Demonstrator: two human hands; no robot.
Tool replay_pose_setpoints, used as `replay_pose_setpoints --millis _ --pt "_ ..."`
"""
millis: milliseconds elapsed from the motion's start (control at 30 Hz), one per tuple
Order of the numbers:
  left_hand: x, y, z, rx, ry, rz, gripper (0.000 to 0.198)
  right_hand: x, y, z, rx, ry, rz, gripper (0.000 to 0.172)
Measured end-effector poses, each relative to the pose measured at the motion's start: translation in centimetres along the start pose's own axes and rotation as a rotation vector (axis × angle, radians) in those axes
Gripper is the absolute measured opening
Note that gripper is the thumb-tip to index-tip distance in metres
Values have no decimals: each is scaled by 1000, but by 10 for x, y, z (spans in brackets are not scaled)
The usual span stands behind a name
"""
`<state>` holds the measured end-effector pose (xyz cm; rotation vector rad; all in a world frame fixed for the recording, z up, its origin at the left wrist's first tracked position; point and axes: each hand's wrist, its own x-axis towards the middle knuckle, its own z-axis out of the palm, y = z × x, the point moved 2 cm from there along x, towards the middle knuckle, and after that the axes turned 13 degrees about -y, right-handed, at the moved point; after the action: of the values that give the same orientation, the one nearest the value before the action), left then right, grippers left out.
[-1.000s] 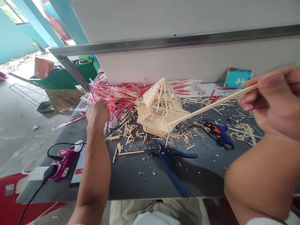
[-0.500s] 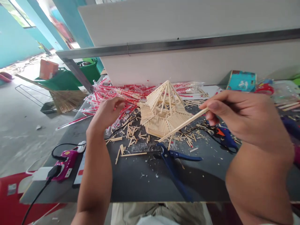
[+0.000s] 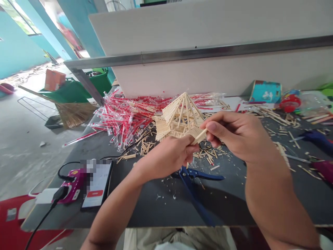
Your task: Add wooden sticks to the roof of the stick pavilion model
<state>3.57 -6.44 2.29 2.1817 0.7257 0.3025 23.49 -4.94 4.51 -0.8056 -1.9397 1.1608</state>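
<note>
My right hand (image 3: 239,137) is closed, and its thumb and fingers pinch a short wooden stick (image 3: 199,136). My left hand (image 3: 169,156) is curled shut right by the low end of that stick, and the two hands almost touch. I cannot tell if my left hand grips the stick too, because my fingers hide that end. Just past my hands, a little stick house (image 3: 180,116) stands on the dark table (image 3: 156,208). It has a pointy roof with gaps between its long sticks, and my hands hide part of its low side. To the left of it and behind it lies a big pile of red straws in clear wrappers (image 3: 122,119). Small cut stick bits (image 3: 144,149) are spread on the table near the house. Blue-handled cutters (image 3: 188,184) lie open just below my hands. On the left, a phone (image 3: 97,184) lies on the table beside a pink plug-in box (image 3: 74,184) with a black cord. Behind the table, a straw broom (image 3: 75,114) leans over the floor.
</note>
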Motion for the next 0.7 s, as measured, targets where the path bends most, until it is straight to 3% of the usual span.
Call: replay_pose_setpoints --millis 400,533,700 --pt "-5 -6 -9 -275 -38 -71 23 6 9 6 54 -65 128 18" --pt "-11 -9 -17 -165 -81 -95 26 6 9 6 47 -32 118 18" --pt "-27 -11 -31 123 -327 -161 32 5 5 -1 27 55 60 21"
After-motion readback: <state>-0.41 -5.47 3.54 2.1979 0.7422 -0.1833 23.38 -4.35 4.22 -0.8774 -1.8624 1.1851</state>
